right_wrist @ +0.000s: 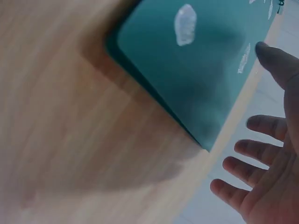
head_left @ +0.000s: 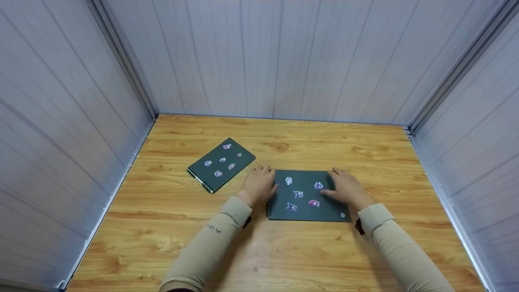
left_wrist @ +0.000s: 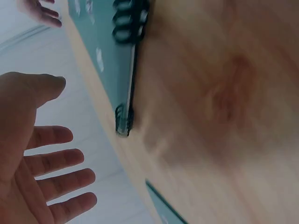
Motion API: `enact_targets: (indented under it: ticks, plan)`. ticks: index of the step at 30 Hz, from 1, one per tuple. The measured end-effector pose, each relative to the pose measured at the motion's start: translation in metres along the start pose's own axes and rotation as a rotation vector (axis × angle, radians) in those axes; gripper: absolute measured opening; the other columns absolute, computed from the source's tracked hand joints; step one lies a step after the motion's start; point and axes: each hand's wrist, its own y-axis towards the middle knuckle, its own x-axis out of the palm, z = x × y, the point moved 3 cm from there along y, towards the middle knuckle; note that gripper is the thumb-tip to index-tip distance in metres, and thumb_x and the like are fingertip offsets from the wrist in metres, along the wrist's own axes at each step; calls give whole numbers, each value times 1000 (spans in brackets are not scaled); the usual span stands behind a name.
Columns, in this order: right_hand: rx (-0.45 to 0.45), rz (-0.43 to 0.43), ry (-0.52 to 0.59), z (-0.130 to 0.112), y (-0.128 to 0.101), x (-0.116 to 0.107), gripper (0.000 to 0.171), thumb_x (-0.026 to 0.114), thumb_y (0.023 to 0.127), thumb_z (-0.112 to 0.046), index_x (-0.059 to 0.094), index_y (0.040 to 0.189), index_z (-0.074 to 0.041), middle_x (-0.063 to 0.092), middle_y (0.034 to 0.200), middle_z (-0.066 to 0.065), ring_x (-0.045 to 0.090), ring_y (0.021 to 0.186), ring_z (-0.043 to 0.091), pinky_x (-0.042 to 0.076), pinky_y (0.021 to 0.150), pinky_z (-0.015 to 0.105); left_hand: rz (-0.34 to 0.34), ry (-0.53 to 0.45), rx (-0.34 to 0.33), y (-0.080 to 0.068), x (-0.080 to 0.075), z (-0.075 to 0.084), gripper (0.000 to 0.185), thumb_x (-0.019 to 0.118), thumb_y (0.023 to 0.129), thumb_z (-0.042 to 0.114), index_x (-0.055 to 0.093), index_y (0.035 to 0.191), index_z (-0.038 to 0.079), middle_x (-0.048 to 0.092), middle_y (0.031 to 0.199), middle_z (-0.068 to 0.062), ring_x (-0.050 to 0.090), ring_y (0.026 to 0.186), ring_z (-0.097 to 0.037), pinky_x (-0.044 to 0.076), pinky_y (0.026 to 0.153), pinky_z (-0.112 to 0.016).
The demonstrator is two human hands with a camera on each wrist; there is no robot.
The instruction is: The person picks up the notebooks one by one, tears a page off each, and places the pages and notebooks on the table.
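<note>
A dark green spiral-bound notebook (head_left: 307,195) with several purple and white stickers on its cover lies flat, its black coil at the left side. My left hand (head_left: 258,183) is at its upper left edge, fingers extended in the left wrist view, the thumb towards the cover. At the right edge is my right hand (head_left: 348,187), its thumb over the cover near a sticker (head_left: 318,185). The right wrist view shows these fingers (right_wrist: 254,151) spread and loosely straight beside the notebook's corner. Whether either hand touches the notebook cannot be told.
Another dark green spiral notebook (head_left: 222,164), also stickered, lies tilted on the wood-grain table (head_left: 162,219), to the left and farther back. Pale panelled walls (head_left: 259,61) stand at the back and both sides.
</note>
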Motion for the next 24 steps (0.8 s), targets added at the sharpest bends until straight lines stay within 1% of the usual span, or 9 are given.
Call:
enact_targets:
  ticks: [5, 8, 14, 18, 20, 24]
  plan:
    - [6, -26, 54, 2, 0, 5, 85, 72, 103, -49, 43, 162, 6, 38, 169, 33, 37, 157, 54, 32, 128, 68, 7, 8, 59, -1, 8, 14, 39, 65, 109, 41, 72, 126, 7, 71, 128, -13, 72, 115, -29, 63, 99, -45]
    - [3, -43, 72, 3, 0, 8, 86, 71, 104, -49, 43, 161, 9, 36, 170, 34, 36, 157, 55, 31, 129, 67, -13, 22, 84, -1, 13, 21, 37, 65, 109, 40, 73, 123, 7, 72, 124, -13, 72, 112, -28, 64, 95, -42]
    - [11, -66, 98, 3, 2, 13, 86, 71, 104, -48, 44, 159, 13, 34, 169, 37, 35, 156, 57, 32, 128, 67, -81, 19, 125, -4, 23, 33, 39, 64, 109, 39, 75, 125, 5, 73, 122, -13, 71, 114, -28, 63, 99, -42]
    - [18, -64, 113, 2, 2, 14, 86, 71, 104, -48, 44, 158, 13, 33, 169, 38, 34, 156, 57, 32, 128, 68, -122, 23, 122, -6, 28, 36, 40, 62, 110, 39, 75, 126, 5, 72, 126, -14, 69, 120, -28, 62, 102, -42]
    - [28, -59, 120, 2, 1, 14, 87, 71, 104, -49, 43, 158, 14, 32, 170, 38, 34, 156, 58, 32, 128, 68, -132, 24, 122, -7, 30, 37, 40, 61, 110, 39, 76, 125, 5, 72, 127, -14, 68, 121, -28, 62, 104, -41]
    - [68, -43, 132, 4, -1, 14, 93, 73, 101, -53, 43, 158, 15, 32, 169, 39, 34, 155, 59, 34, 127, 68, -138, -9, 129, -9, 32, 39, 39, 59, 111, 36, 76, 123, 2, 71, 127, -15, 68, 122, -28, 61, 104, -40]
